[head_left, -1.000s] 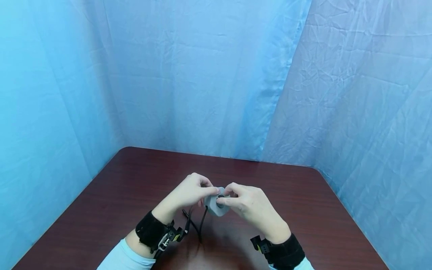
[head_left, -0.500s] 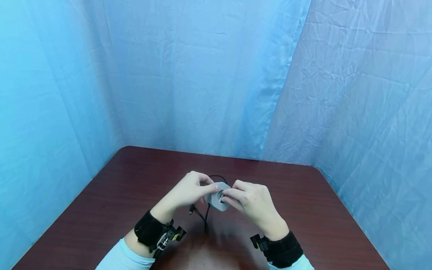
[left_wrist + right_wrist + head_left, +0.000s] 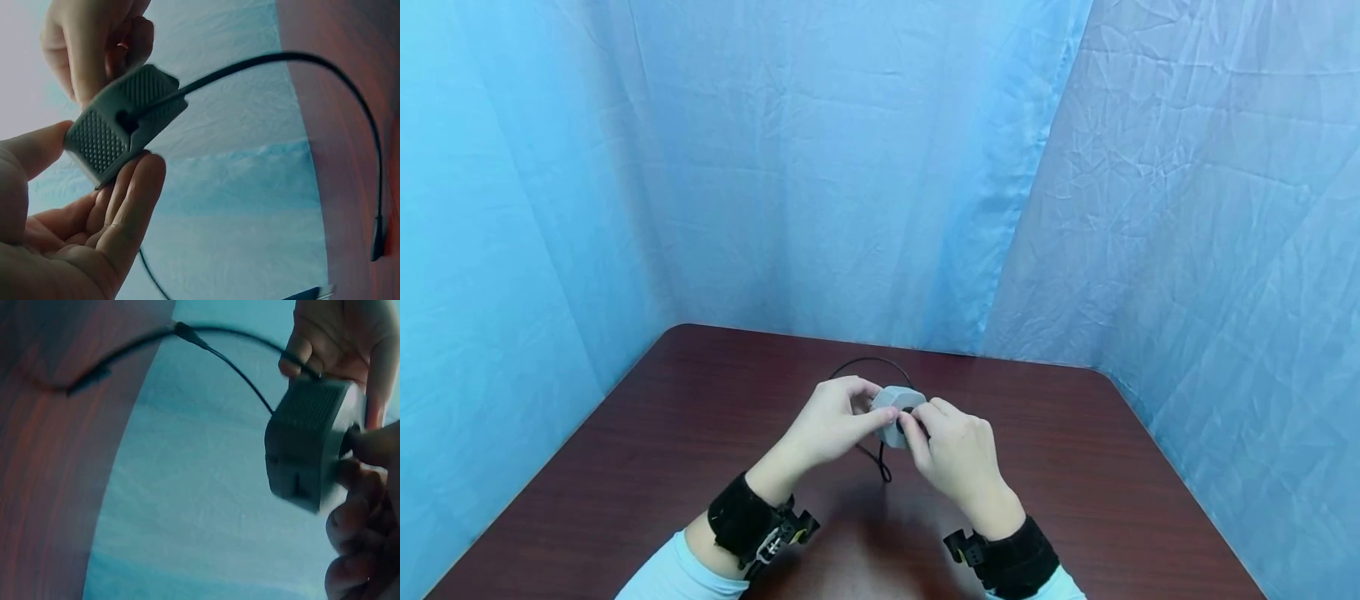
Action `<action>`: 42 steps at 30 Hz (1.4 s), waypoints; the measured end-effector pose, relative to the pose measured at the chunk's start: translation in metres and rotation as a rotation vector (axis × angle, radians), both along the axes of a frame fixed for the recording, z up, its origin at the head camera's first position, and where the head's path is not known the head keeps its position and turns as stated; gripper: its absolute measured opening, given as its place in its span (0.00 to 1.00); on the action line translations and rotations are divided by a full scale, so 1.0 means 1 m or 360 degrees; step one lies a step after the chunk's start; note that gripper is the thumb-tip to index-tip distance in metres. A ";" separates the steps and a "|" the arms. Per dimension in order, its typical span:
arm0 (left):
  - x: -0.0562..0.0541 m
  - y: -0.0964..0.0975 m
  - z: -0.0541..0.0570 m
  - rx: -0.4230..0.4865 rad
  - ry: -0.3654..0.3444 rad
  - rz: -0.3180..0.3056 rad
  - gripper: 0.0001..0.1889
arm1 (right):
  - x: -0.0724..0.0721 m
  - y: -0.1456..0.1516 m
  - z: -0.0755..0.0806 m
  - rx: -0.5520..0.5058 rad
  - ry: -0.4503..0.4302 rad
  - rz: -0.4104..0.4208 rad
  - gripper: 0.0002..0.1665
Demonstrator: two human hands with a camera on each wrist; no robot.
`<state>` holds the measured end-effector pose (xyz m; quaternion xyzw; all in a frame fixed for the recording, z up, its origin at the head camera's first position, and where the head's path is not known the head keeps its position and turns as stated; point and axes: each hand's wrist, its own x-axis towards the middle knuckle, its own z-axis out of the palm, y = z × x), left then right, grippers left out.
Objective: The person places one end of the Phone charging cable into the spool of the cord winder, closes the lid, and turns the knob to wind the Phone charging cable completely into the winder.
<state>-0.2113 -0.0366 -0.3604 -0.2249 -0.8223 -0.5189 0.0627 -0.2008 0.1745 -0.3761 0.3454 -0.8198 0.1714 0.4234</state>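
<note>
Raised over the table is a small grey many-sided box, with a round black knob on its face. My left hand holds the box by its edges between thumb and fingers. With thumb and fingertips my right hand pinches the knob, hiding most of it. In the left wrist view, the ribbed side of the box faces the camera, and a black cable arcs out of it. A thinner cable also shows in the right wrist view, ending in a plug.
A dark reddish-brown table with rounded far corners lies under both hands. Blue cloth hangs behind it and along both sides. A looped cable part dangles below the box. Black camera bands wrap both wrists.
Both hands have shifted slightly right and away with the box, which has turned. The cable now arcs up behind the left hand. My right hand's grip on the knob has turned.
</note>
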 end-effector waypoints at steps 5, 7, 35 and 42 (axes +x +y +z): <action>0.004 0.008 -0.001 0.0007 0.0237 0.0088 0.13 | 0.003 -0.006 0.000 -0.0203 -0.0211 -0.0086 0.20; 0.005 0.011 -0.002 0.0006 0.0359 0.0120 0.13 | 0.004 -0.008 0.001 -0.0344 -0.0353 -0.0072 0.23; 0.001 0.025 -0.014 0.0008 0.1206 0.0341 0.21 | 0.001 -0.014 0.012 -0.1851 -0.1750 0.0490 0.19; 0.001 0.016 -0.012 -0.0057 0.1044 0.0322 0.18 | -0.001 -0.009 0.006 -0.1609 -0.1678 0.0407 0.23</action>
